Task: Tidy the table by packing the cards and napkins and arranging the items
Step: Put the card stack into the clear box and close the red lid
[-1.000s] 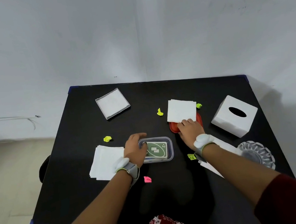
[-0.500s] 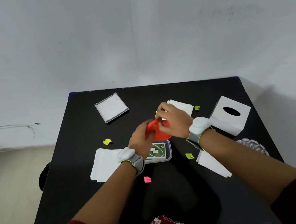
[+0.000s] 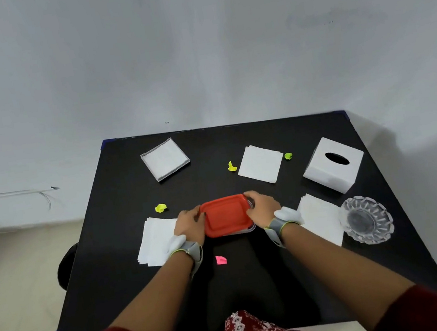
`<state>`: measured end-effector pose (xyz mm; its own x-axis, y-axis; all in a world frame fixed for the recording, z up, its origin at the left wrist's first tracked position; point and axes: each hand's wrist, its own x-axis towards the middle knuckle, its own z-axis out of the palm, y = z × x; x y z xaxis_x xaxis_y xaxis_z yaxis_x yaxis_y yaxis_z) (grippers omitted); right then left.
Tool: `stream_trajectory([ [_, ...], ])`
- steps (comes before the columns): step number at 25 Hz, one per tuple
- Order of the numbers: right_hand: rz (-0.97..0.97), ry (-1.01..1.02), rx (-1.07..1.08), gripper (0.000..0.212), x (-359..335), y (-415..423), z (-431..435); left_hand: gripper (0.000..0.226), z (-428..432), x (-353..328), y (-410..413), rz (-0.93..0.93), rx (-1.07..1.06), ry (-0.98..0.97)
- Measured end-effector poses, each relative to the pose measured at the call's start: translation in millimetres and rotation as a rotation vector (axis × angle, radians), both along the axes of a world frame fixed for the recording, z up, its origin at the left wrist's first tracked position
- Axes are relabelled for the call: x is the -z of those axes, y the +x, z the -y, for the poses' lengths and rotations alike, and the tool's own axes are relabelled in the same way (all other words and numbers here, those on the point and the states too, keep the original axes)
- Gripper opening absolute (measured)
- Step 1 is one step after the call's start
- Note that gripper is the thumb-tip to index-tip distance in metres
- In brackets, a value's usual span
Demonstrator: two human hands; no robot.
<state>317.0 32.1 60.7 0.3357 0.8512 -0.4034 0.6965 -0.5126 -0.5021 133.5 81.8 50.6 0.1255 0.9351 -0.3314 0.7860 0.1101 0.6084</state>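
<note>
The red lid [image 3: 225, 215] was gripped at its short ends: the left hand [image 3: 190, 224] and right hand [image 3: 262, 209], fingers curled closed, pressed it onto the clear container [image 3: 250, 228].

it looked like a plain room in a home: a black table [image 3: 392, 238] stood against a bare white wall [image 3: 195, 55], with a tissue box [image 3: 333, 165], a glass ashtray [image 3: 367, 219] and pale floor tiles [image 3: 10, 281].

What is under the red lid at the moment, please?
Under the red lid only the clear box rim shows, with both hands at the lid's ends. Whatever the box holds is covered.
</note>
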Motion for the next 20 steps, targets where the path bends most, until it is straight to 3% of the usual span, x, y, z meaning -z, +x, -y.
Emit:
stream_trajectory([
  [6,-0.001,0.016,0.102,0.023,1,8,-4,0.027,-13,3,-2,-0.011,0.074,-0.093],
  [11,0.040,0.098,0.001,0.022,6,8,-3,0.030,-20,2,7,-0.106,0.161,0.070],
  [14,-0.022,0.078,-0.059,0.023,9,16,-5,0.026,-27,2,8,-0.100,0.179,0.055],
  [16,-0.144,0.002,-0.033,0.026,15,22,-8,0.021,-30,5,7,0.013,0.099,-0.077],
  [20,-0.474,-0.156,0.255,0.022,13,31,-20,0.008,-39,-7,10,0.370,-0.142,-0.566],
])
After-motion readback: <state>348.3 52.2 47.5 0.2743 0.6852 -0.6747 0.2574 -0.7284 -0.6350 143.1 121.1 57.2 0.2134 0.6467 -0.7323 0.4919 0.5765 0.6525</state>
